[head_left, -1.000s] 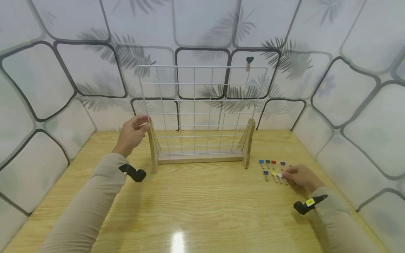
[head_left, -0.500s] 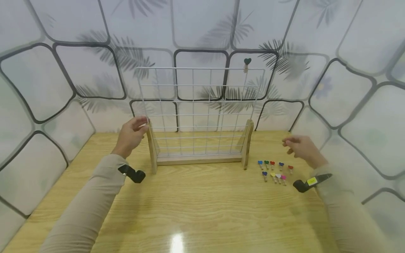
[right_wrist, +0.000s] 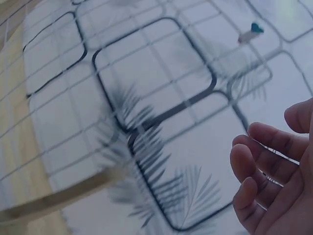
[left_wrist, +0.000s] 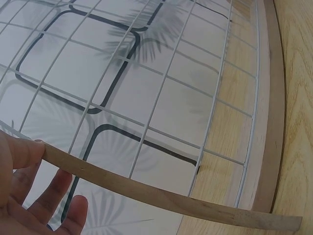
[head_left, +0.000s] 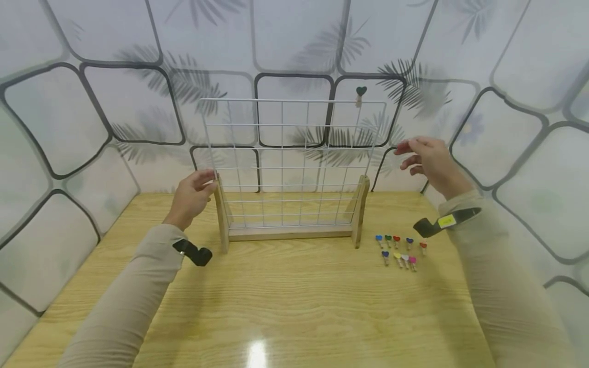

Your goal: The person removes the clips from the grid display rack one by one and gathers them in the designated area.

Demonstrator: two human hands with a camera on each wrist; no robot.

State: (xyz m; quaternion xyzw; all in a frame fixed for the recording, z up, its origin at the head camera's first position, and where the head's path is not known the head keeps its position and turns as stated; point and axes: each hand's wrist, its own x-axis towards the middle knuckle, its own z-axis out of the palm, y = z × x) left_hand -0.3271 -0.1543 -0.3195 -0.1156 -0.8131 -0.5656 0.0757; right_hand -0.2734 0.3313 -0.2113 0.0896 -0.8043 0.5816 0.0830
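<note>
A white wire grid rack [head_left: 294, 167] stands upright on a wooden base. My left hand [head_left: 188, 197] holds the top of its left wooden post [left_wrist: 161, 196], fingertips at the post's end in the left wrist view. A small wooden clothespin with a dark green heart [head_left: 361, 91] sits on the grid's top wire, near the right corner. My right hand [head_left: 434, 161] hovers in the air right of the rack, fingers loosely bent, with nothing visible between them in the right wrist view [right_wrist: 269, 171].
Several heart clothespins [head_left: 397, 240] lie in two rough rows on the table [head_left: 285, 296], right of the rack, among them a pink one [head_left: 412, 260] and a red one [head_left: 423, 246]. Patterned wall panels [head_left: 294, 46] close in the back and sides.
My right hand has left the clothespins on the table and risen up beside the rack. A red clothespin has come into sight there. My left hand stays on the post.
</note>
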